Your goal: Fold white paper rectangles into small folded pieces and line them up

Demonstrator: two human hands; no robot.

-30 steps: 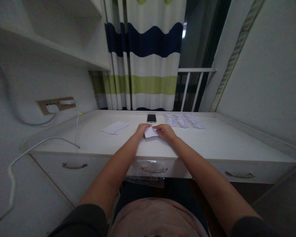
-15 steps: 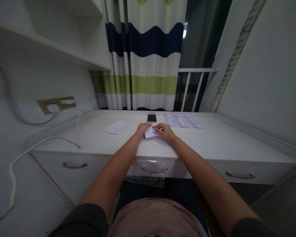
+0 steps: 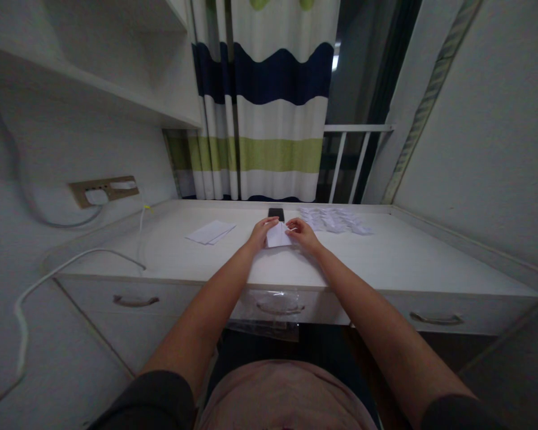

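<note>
A small sheet of white paper (image 3: pixel 278 236), with a fold line showing near its top, is held between my two hands just above the white desk. My left hand (image 3: pixel 262 232) grips the paper's left edge, thumb and fingers closed on it. On the right edge, my right hand (image 3: pixel 302 233) pinches the sheet with thumb and fingertips. Behind the paper a dark phone (image 3: pixel 276 214) lies flat, its near end partly covered by my left fingers and the sheet. To the right sit several folded white paper pieces (image 3: pixel 334 220) in rows.
Loose white sheets (image 3: pixel 210 232) lie on the left of the desk (image 3: pixel 376 263). A white cable (image 3: pixel 89 251) hangs over the left edge below a wall socket (image 3: pixel 103 192). A drawer handle (image 3: pixel 280 309) with clear plastic is in front; a striped curtain (image 3: pixel 280 125) hangs behind.
The paper has turned and now faces me flatter, its fold visible. My right hand has shifted slightly up and its fingers are more raised; the left has moved slightly as well.
</note>
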